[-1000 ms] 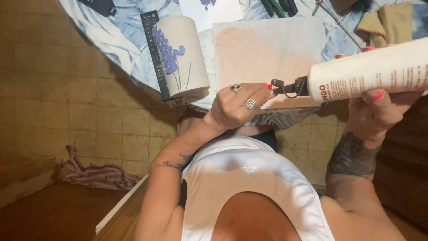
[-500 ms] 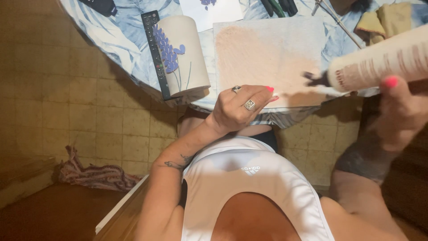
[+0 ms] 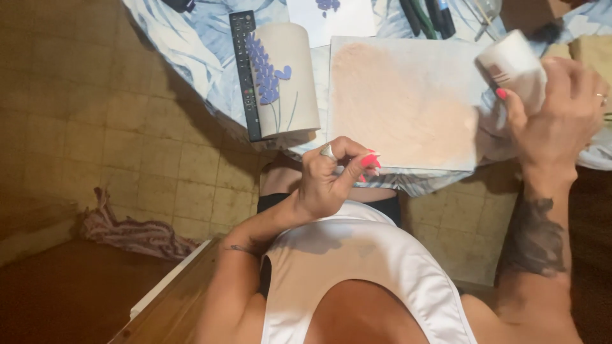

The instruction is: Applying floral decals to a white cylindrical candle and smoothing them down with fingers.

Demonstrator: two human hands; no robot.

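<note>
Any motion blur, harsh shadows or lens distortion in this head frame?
Head view: right hand and white bottle are motion-blurred; left hand and canvas stay fairly sharp. Warm dim light, dark lower-left corner. Wide-angle lens bends the tiled floor.

right hand [image 3: 561,114] grips white bottle [image 3: 513,67] | left hand [image 3: 335,175] curled beside canvas [image 3: 405,105], possibly touching
</note>
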